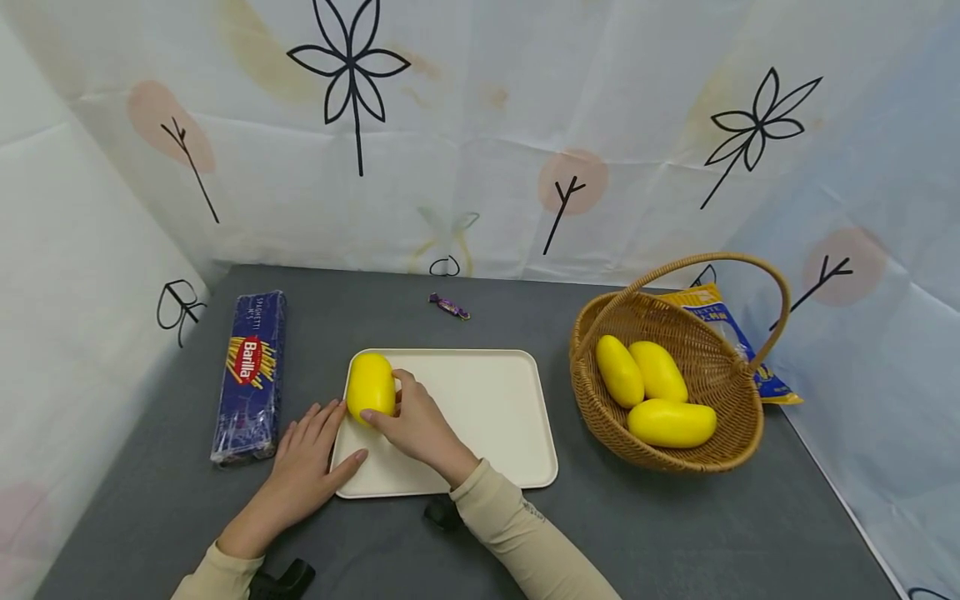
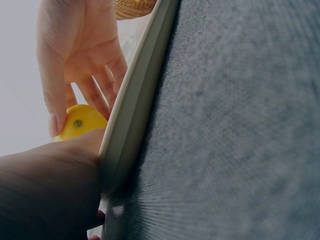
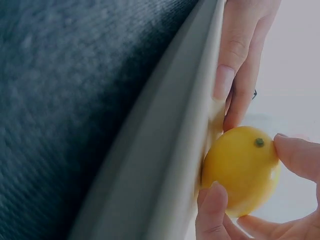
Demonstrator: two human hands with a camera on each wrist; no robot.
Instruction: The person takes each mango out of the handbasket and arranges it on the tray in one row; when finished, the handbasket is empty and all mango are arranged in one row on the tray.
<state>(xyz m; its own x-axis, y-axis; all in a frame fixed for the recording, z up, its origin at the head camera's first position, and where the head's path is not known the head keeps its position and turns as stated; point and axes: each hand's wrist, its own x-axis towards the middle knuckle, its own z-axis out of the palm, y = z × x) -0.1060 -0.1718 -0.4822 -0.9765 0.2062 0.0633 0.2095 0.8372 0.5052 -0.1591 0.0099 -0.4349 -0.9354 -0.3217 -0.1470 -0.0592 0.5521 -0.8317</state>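
A yellow mango (image 1: 371, 385) lies at the left end of a cream tray (image 1: 480, 417). My right hand (image 1: 422, 423) holds it from the right, thumb and fingers curled about its sides. The right wrist view shows the mango (image 3: 242, 170) with its small green stem spot between thumb and fingertips. My left hand (image 1: 307, 467) rests at the tray's left edge, its fingers fairly straight and the thumb over the rim. In the left wrist view the right hand (image 2: 85, 50) reaches down to the mango (image 2: 82, 121).
A wicker basket (image 1: 720, 367) with three more mangoes (image 1: 671, 423) stands to the right, a yellow-blue packet (image 1: 765, 367) behind it. On the left lies a blue spaghetti pack (image 1: 251, 375). A purple wrapped candy (image 1: 450, 307) sits beyond the tray.
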